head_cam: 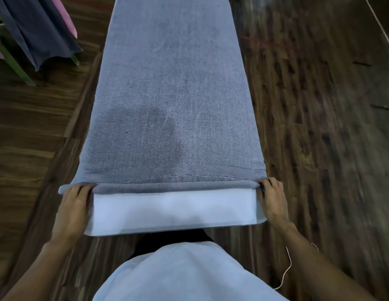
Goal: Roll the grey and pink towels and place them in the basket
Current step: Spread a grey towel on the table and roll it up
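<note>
A grey towel [169,94] lies flat along a narrow white table [174,211], stretching away from me. Its near edge is turned over into a thin first roll [174,187]. My left hand [75,205] grips the roll's left end, fingers curled over it. At the right end, my right hand [270,196] grips the roll the same way. A strip of pink towel [63,16] shows at the top left, hanging beside dark cloth. No basket is in view.
Dark wooden floor surrounds the table on both sides. A green-legged chair [8,59] at the top left carries hanging dark blue cloth [37,33]. A thin white cord [286,272] hangs by my right forearm.
</note>
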The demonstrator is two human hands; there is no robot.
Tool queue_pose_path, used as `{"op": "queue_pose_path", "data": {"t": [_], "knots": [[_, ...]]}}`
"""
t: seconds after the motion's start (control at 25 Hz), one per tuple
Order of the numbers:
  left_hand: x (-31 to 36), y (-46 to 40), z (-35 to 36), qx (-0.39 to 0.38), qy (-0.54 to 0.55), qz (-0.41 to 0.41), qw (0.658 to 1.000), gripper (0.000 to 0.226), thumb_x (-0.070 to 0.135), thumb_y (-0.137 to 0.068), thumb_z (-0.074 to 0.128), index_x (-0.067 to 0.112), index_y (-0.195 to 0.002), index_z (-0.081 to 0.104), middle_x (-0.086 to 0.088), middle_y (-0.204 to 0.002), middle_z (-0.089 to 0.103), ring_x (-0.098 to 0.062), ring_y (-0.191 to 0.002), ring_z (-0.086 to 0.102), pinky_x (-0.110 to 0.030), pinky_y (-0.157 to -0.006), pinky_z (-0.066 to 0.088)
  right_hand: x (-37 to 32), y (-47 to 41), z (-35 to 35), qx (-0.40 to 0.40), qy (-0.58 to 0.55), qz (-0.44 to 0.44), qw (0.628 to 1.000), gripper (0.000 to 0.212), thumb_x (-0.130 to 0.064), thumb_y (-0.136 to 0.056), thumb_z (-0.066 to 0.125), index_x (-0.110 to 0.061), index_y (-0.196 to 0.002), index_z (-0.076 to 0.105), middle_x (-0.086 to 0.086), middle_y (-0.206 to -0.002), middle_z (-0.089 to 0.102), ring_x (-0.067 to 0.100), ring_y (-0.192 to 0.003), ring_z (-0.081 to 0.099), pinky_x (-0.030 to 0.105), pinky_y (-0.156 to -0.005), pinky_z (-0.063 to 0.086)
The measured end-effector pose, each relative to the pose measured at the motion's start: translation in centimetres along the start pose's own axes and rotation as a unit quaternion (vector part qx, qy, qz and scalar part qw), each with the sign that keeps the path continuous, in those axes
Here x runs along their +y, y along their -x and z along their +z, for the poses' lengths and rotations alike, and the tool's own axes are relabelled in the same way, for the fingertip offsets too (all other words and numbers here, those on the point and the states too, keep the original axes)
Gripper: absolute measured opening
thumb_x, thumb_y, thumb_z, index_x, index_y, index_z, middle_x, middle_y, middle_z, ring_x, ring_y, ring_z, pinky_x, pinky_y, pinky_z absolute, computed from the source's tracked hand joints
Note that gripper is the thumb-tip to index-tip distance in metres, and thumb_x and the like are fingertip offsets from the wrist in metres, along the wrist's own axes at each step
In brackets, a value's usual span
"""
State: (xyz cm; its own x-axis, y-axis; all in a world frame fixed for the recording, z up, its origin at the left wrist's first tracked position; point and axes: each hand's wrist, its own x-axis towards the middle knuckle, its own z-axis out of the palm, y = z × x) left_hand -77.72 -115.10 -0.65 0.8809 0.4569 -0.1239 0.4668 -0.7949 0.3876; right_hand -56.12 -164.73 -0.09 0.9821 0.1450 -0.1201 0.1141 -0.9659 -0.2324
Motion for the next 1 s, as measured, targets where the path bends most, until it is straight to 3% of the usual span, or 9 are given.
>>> {"op": "queue_pose_path", "data": {"t": [0.12, 0.24, 0.32, 0.44, 0.52, 0.64, 0.72, 0.88, 1.0], "knots": [[-0.2, -0.1, -2.2, -0.035, 0.008, 0.047, 0.998, 0.043, -0.009, -0.083, 0.056, 0.006, -0.123, 0.060, -0.014, -0.122, 0.059, -0.035, -0.111, 0.054, -0.046, -0.094, 0.045, 0.2, 0.6, -0.8, -0.033, 0.014, 0.001, 0.999, 0.027, -0.014, -0.099, 0.050, -0.015, -0.124, 0.061, 0.002, -0.126, 0.058, 0.023, -0.113, 0.045, 0.040, -0.087, 0.050], [-1.4, -0.9, -4.1, -0.087, 0.044, 0.103, 0.990, 0.033, 0.012, -0.084, 0.054, 0.026, -0.114, 0.060, -0.003, -0.111, 0.065, -0.025, -0.099, 0.061, -0.036, -0.083, 0.046, 1.5, 0.0, -2.4, -0.128, 0.027, -0.043, 0.990, 0.028, -0.015, -0.098, 0.047, -0.020, -0.122, 0.061, -0.003, -0.123, 0.060, 0.020, -0.109, 0.048, 0.035, -0.085, 0.047], [-1.8, -1.7, -4.5, -0.082, 0.078, 0.069, 0.991, 0.024, 0.017, -0.089, 0.064, 0.028, -0.109, 0.059, -0.001, -0.109, 0.065, -0.017, -0.092, 0.063, -0.033, -0.080, 0.048, 1.9, -1.4, -3.1, -0.164, -0.042, -0.035, 0.985, 0.019, -0.015, -0.095, 0.056, -0.022, -0.109, 0.067, 0.001, -0.112, 0.068, 0.022, -0.101, 0.059, 0.032, -0.081, 0.047], [-1.6, -3.9, -4.2, -0.027, 0.114, -0.021, 0.993, 0.025, 0.004, -0.073, 0.080, 0.013, -0.093, 0.068, -0.009, -0.102, 0.059, 0.001, -0.078, 0.057, -0.008, -0.074, 0.044, 0.7, -3.1, -3.3, -0.114, -0.175, 0.064, 0.976, 0.016, -0.009, -0.086, 0.072, -0.021, -0.094, 0.065, 0.004, -0.096, 0.068, 0.020, -0.085, 0.062, 0.029, -0.074, 0.046], [-1.3, -4.5, -3.8, -0.006, 0.079, -0.013, 0.997, 0.019, 0.001, -0.072, 0.080, 0.012, -0.084, 0.070, -0.010, -0.092, 0.058, -0.005, -0.070, 0.055, -0.001, -0.075, 0.041, -0.5, -3.2, -2.7, -0.031, -0.126, 0.068, 0.989, 0.016, -0.005, -0.084, 0.071, -0.019, -0.091, 0.068, 0.006, -0.097, 0.064, 0.019, -0.086, 0.055, 0.033, -0.078, 0.049], [-1.0, -2.7, -2.3, 0.015, -0.025, 0.052, 0.998, 0.022, 0.002, -0.081, 0.070, 0.013, -0.100, 0.069, -0.013, -0.097, 0.059, -0.030, -0.086, 0.054, -0.041, -0.085, 0.051, -1.0, -0.9, -1.1, 0.027, 0.019, -0.018, 0.999, 0.021, -0.005, -0.085, 0.067, -0.014, -0.104, 0.071, 0.009, -0.106, 0.063, 0.030, -0.095, 0.048, 0.044, -0.082, 0.049], [-0.6, -0.6, -0.8, 0.034, -0.050, 0.050, 0.997, 0.030, 0.001, -0.085, 0.064, 0.002, -0.114, 0.062, -0.020, -0.113, 0.054, -0.038, -0.102, 0.048, -0.053, -0.086, 0.048, -0.8, 1.0, -0.3, 0.049, 0.043, -0.070, 0.995, 0.032, -0.008, -0.081, 0.072, -0.009, -0.112, 0.066, 0.012, -0.113, 0.063, 0.034, -0.100, 0.051, 0.047, -0.087, 0.050], [0.3, -0.7, 0.0, 0.001, 0.024, -0.025, 0.999, 0.031, 0.007, -0.097, 0.047, 0.011, -0.127, 0.052, -0.010, -0.132, 0.045, -0.028, -0.121, 0.038, -0.049, -0.096, 0.042, -1.0, 0.3, 0.0, 0.032, 0.027, -0.069, 0.997, 0.031, -0.008, -0.083, 0.070, -0.007, -0.113, 0.064, 0.012, -0.116, 0.061, 0.036, -0.108, 0.052, 0.049, -0.092, 0.050], [1.0, -2.1, -0.8, 0.005, 0.018, -0.028, 0.999, 0.031, 0.005, -0.095, 0.045, 0.008, -0.123, 0.057, -0.012, -0.124, 0.052, -0.029, -0.114, 0.042, -0.051, -0.092, 0.045, -1.6, -1.6, -0.6, -0.014, -0.020, -0.007, 1.000, 0.022, -0.011, -0.093, 0.058, -0.011, -0.114, 0.064, 0.007, -0.119, 0.060, 0.028, -0.115, 0.047, 0.045, -0.089, 0.050]]}}
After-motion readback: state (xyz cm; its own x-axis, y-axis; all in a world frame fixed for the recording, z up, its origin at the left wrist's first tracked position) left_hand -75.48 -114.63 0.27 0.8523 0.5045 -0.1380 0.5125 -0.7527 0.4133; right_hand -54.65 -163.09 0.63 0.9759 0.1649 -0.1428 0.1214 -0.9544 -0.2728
